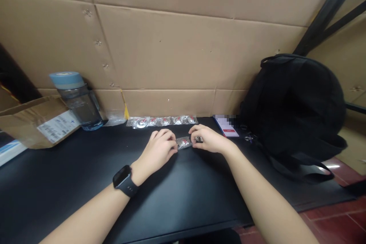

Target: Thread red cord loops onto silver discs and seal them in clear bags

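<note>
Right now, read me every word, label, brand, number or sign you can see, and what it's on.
No word, brand or number is readable.
Label on the paper bag: barcodes and a blue cross-like mark; print too blurred.
Bottle: faint markings, too blurred.
Phone: screen print too small.
Small packet and back row of packets: red marks, too small.

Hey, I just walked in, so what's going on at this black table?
A person has a small clear packet with something shiny and red inside between both hands, the left hand at one end and the right hand at the other. Whether it touches the black table is hard to tell. Just beyond, a row of similar packets lies along the cardboard wall. A bottle stands to the left, and a backpack to the right.
</note>
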A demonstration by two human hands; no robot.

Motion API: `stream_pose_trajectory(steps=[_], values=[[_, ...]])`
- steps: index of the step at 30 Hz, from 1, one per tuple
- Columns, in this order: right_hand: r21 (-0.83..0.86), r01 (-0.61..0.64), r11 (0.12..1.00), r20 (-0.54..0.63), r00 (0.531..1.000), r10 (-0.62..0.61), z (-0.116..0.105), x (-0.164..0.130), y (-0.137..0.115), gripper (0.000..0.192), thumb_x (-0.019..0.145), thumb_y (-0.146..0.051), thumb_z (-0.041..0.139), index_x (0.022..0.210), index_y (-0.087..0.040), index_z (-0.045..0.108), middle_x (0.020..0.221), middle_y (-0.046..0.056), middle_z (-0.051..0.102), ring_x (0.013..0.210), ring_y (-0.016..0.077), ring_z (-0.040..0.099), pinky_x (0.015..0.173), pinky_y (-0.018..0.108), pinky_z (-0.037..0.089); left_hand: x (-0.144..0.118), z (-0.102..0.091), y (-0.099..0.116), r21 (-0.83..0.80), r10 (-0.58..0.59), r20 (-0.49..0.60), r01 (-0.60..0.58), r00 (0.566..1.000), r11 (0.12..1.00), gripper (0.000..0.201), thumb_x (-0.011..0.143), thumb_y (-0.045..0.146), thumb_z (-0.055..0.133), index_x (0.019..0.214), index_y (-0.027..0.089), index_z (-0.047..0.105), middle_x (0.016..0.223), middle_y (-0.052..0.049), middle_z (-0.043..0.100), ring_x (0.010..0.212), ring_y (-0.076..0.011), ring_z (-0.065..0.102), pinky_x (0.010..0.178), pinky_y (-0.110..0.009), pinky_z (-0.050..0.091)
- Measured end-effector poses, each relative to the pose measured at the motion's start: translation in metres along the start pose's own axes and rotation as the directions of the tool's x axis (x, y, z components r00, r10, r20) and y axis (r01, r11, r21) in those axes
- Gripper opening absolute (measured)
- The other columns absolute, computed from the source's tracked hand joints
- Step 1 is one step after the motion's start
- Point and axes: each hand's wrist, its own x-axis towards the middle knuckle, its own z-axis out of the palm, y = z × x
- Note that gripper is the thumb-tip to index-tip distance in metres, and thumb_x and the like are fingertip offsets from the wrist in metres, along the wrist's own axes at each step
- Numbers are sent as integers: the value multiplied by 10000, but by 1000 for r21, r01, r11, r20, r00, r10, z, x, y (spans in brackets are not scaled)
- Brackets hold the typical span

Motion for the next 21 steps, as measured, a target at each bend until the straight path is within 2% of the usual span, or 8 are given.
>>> stream_pose_trajectory(steps=[3, 6, 8, 10, 13, 16, 18, 21], values=[[41, -17, 999, -7, 1000, 17, -3, -1, -1, 74, 810, -192, 777, 780, -217, 713, 1219, 48, 644, 1112, 228, 614, 971, 361, 462, 1, -2, -6, -97, -153, 3, 153, 988, 983, 64, 866, 306, 720, 811, 288, 748, 1107, -5, 661, 1135, -263, 546, 952, -432, 351], [81, -58, 995, -59, 996, 63, 0, 2, 0, 90, 865, -295, 729, 828, -213, 721, 1141, 63, 671, 1019, 212, 650, 910, 346, 489, 2, 1, -10, -171, -293, 11, 291, 956, 941, 183, 906, 371, 649, 790, 262, 740, 1068, -16, 680, 1075, -258, 578, 947, -422, 379], [85, -116, 990, -133, 983, 127, 5, 3, 2, 151, 868, -335, 723, 948, -208, 707, 1080, 70, 678, 971, 212, 655, 882, 354, 503, 2, 4, -9, -156, -351, -15, 345, 936, 926, 222, 924, 390, 614, 794, 230, 695, 995, -27, 683, 1018, -255, 588, 910, -411, 391], [67, -144, 987, -209, 966, 155, 9, 5, 3, 292, 829, -297, 757, 1089, -204, 664, 1101, 80, 664, 1002, 225, 641, 903, 375, 504, 3, 7, -6, -89, -366, -75, 359, 928, 929, 222, 916, 403, 625, 807, 209, 626, 933, -34, 665, 975, -259, 577, 864, -402, 388], [29, -49, 998, -245, 968, 55, 10, 5, -3, 367, 800, -136, 723, 1150, -217, 646, 1175, 81, 632, 1119, 234, 595, 982, 387, 476, 3, 8, -1, 6, -295, -152, 299, 943, 954, 213, 897, 383, 661, 845, 205, 557, 935, -41, 637, 975, -260, 551, 826, -387, 368], [9, 109, 994, -151, 983, -107, 8, 5, -16, 369, 790, 7, 586, 1030, -240, 720, 1126, 47, 651, 1066, 197, 607, 971, 340, 471, 3, 9, 4, 23, -142, -139, 147, 980, 989, 69, 916, 252, 630, 912, 220, 569, 1007, -35, 639, 1047, -248, 534, 837, -376, 350], [-22, 162, 987, -64, 985, -163, 8, 5, -24, 353, 788, 7, 573, 954, -247, 754, 1093, 32, 680, 1014, 192, 619, 939, 331, 468, 2, 10, 6, 22, -58, -118, 61, 991, 998, 74, 933, 161, 567, 933, 232, 587, 1028, -27, 647, 1089, -238, 523, 855, -379, 339], [-113, 131, 985, -14, 991, -133, 12, 6, -31, 219, 820, -113, 653, 963, -243, 756, 1056, 32, 718, 990, 219, 621, 907, 356, 445, 1, 12, 7, 16, -27, -99, 29, 995, 999, 155, 932, 99, 512, 936, 227, 598, 1023, -32, 661, 1106, -232, 515, 874, -390, 328]])
